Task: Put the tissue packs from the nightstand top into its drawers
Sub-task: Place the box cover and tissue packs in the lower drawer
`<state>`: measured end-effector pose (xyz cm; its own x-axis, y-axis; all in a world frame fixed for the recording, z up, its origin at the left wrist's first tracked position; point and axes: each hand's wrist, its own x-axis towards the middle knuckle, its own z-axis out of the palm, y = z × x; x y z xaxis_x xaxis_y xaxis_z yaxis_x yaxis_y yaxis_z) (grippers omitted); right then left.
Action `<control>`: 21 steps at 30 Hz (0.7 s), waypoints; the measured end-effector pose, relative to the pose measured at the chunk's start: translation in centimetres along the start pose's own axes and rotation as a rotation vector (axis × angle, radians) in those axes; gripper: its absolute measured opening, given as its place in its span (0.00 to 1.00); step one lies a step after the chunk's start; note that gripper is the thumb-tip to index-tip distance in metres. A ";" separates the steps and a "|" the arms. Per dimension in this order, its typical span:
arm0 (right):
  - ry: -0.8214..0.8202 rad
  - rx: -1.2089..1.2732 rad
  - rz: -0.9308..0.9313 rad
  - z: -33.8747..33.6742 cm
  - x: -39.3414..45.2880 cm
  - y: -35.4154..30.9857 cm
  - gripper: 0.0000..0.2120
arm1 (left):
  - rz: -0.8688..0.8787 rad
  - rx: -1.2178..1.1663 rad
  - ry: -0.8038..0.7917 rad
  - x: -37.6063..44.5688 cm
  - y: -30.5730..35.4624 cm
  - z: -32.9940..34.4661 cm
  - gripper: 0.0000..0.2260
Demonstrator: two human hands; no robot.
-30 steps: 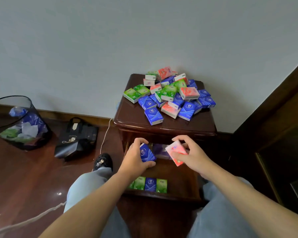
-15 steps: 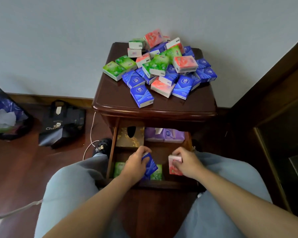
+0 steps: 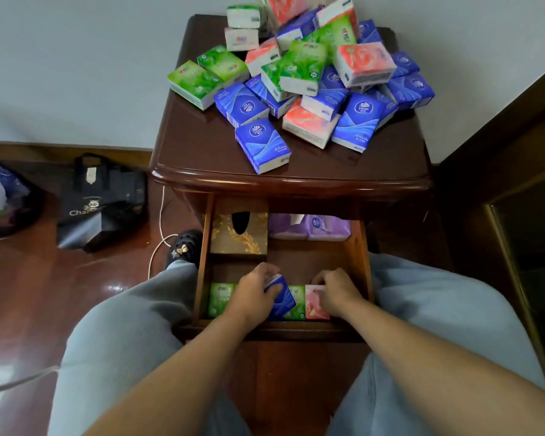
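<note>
Several blue, green and pink tissue packs (image 3: pixel 309 77) lie heaped on the dark wooden nightstand top (image 3: pixel 199 146). Below it the top drawer (image 3: pixel 364 265) stands pulled out. Inside the drawer's front row, my left hand (image 3: pixel 252 294) grips a blue pack (image 3: pixel 280 295), tilted among the others. My right hand (image 3: pixel 337 289) holds a pink pack (image 3: pixel 315 305) set upright at the right end of that row. Green packs (image 3: pixel 219 298) stand to the left, and another green pack (image 3: pixel 296 302) shows between the blue and pink ones.
A gold tissue box (image 3: pixel 239 234) and purple packs (image 3: pixel 312 228) fill the drawer's back. My knees flank the drawer. A black bag (image 3: pixel 101 199), a white cable (image 3: pixel 158 247) and a bin (image 3: pixel 0 199) sit on the floor at left. Dark furniture (image 3: pixel 523 215) stands at right.
Both hands have gone down from in front of the nightstand into the drawer with their packs, reaching the front row. The view has tilted down and closer.
</note>
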<state>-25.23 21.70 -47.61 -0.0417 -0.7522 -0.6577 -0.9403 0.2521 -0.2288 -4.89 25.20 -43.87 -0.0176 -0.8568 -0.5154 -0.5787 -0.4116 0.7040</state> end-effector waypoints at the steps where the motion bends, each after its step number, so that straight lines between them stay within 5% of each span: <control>1: 0.011 -0.002 0.004 0.1 0.1 -0.1 0.16 | -0.014 0.000 -0.008 0.0 0.0 0.0 0.14; 13: -0.054 0.049 -0.010 -1.6 -0.8 -1.5 0.22 | -0.030 0.032 -0.064 -0.4 0.2 -0.2 0.24; 17: 0.085 0.258 -0.199 -3.3 -1.6 -2.0 0.25 | -0.006 0.039 -0.009 -0.4 1.2 -0.2 0.27; 21: -0.062 0.476 -0.428 -5.7 -3.0 -2.0 0.33 | -0.008 -0.003 0.012 -0.1 3.1 0.2 0.32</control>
<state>-25.18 20.01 -41.12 0.3369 -0.8131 -0.4747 -0.6161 0.1909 -0.7642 -6.85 24.10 -41.77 -0.0034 -0.8570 -0.5153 -0.5767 -0.4193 0.7011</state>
